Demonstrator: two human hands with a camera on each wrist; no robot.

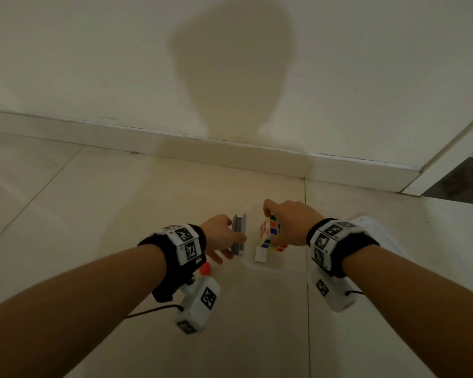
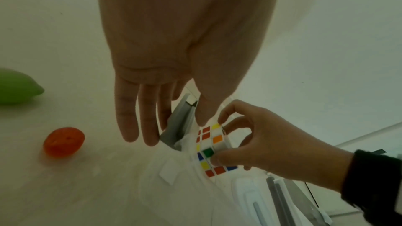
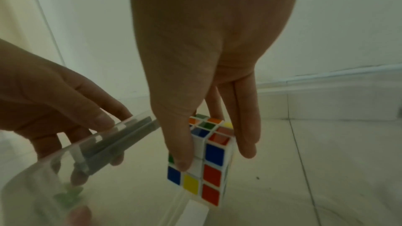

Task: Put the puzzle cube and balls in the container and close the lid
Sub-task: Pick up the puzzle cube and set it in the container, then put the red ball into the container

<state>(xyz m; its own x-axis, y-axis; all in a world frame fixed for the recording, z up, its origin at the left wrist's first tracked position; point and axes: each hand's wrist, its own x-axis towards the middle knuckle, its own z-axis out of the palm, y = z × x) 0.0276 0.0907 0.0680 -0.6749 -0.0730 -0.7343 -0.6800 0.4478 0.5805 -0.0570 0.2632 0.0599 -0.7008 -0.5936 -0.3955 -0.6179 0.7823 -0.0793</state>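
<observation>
My right hand [image 1: 287, 222] grips the multicoloured puzzle cube [image 1: 271, 233] from above, thumb on one side and fingers on the other [image 3: 214, 157]. The cube [image 3: 212, 178] hangs inside the rim of the clear container [image 3: 65, 161]; I cannot tell whether it touches the bottom. My left hand [image 1: 221, 238] pinches the container's left wall at its grey latch [image 1: 238, 236], thumb inside and fingers outside [image 2: 152, 126]. A red ball [image 2: 64, 142] and a green ball [image 2: 15, 87] lie on the floor left of the container.
The white lid [image 1: 372, 227] with grey clips [image 2: 280, 195] lies on the floor to the right, partly under my right wrist. A white label [image 1: 261, 254] sits on the container's near wall. Skirting and wall [image 1: 230, 151] run close behind, on pale floor tiles.
</observation>
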